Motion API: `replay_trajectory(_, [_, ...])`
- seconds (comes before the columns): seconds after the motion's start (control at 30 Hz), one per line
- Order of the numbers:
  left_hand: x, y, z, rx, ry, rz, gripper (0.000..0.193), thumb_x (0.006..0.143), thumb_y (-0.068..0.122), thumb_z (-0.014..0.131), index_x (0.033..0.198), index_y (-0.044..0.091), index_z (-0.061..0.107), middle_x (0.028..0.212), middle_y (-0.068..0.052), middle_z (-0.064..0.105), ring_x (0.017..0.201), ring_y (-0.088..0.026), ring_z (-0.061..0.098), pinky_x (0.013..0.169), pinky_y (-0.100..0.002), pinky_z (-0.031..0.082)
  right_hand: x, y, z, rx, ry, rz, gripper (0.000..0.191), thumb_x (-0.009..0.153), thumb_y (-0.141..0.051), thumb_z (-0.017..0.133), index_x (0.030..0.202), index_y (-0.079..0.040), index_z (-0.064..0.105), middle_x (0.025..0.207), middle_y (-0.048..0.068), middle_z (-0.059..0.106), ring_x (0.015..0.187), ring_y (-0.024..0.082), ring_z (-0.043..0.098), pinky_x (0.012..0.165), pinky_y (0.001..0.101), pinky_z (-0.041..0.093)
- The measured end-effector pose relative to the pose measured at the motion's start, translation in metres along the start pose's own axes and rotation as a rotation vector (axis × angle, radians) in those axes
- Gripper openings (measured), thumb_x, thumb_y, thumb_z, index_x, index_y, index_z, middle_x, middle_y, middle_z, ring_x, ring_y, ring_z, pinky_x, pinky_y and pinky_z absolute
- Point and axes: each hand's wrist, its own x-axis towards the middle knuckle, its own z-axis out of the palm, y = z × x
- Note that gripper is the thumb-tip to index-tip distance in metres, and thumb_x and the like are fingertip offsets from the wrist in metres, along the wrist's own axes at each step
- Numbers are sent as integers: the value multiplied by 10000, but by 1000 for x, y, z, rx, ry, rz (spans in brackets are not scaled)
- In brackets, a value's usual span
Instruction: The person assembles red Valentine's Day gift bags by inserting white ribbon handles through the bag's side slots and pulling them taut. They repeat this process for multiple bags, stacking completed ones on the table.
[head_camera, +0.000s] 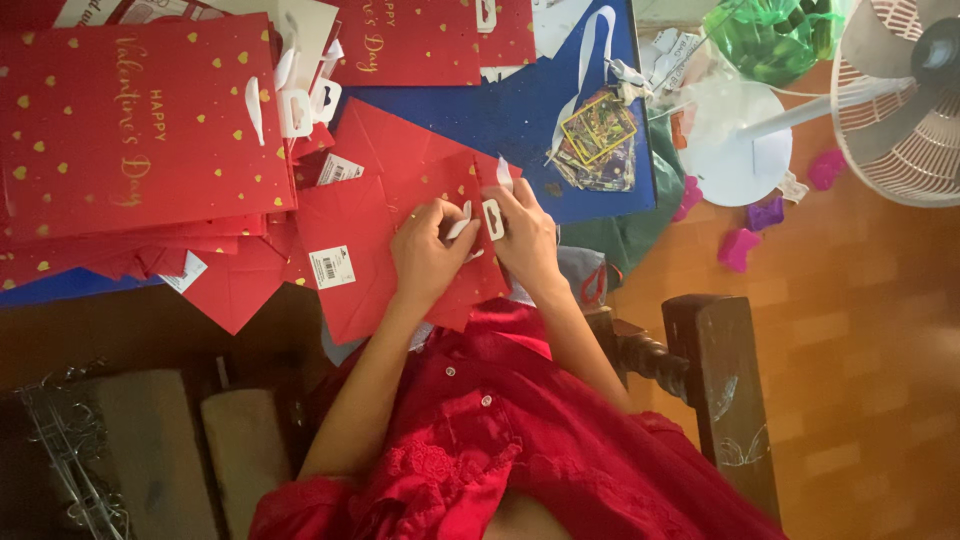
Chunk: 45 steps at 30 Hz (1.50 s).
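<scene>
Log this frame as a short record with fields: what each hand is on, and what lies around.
left hand: pinching a white ribbon handle on a flat red gift bag
right hand: gripping a white tag on the same bag
stack: red bags with gold hearts, left of the hands
fan: white, at right on the wooden floor
chair: dark wood, beside the person
</scene>
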Motion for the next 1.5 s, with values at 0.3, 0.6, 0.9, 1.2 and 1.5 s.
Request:
replay_trajectory(0.3, [0, 3, -17, -602, -386, -322, 295, 927, 188, 816, 830, 53, 572, 746, 44, 539, 693, -57, 469, 619, -283, 396, 3, 2, 1, 13, -36, -14, 427, 814, -59, 646, 1238, -106, 667, 1104, 135, 617, 886, 384, 679, 734, 451, 536])
replay_trajectory(0.6, [2, 22, -36, -684, -398, -302, 123, 909, 129, 759, 979, 46, 701, 926, 2, 747, 897, -73, 701, 846, -257, 567, 7, -8, -5, -68, -136, 81, 343, 886, -65, 650, 1223, -118, 686, 1065, 131, 607, 867, 388, 677, 734, 463, 520])
replay_trajectory(0.9, [-2, 24, -32, -220, -70, -61, 132, 911, 19, 708, 1015, 37, 628, 872, -43, 708, 744, -145, 709, 649, -305, 562, 4, -21, -17, -183, 5, -136, 378, 823, -70, 738, 1197, -118, 735, 1264, 122, 580, 1090, 297, 591, 875, 414, 542])
replay_trajectory(1.2, [-2, 27, -35, 323, 103, 146, 214, 833, -1, 701, 999, 115, 632, 861, -48, 614, 825, -272, 642, 678, -420, 520, 18, -14, 8, 142, -87, -229, 552, 784, 15, 698, 1325, -90, 654, 1274, 99, 691, 1189, 309, 671, 982, 416, 528])
replay_trajectory(1.5, [-2, 15, -24, 235, 36, 74, 192, 849, -33, 656, 1022, 45, 631, 974, -120, 586, 944, -334, 616, 763, -461, 511, 24, -3, 30, 134, -116, -244, 457, 835, -115, 773, 1278, -107, 660, 1063, 63, 717, 939, 287, 733, 782, 390, 557])
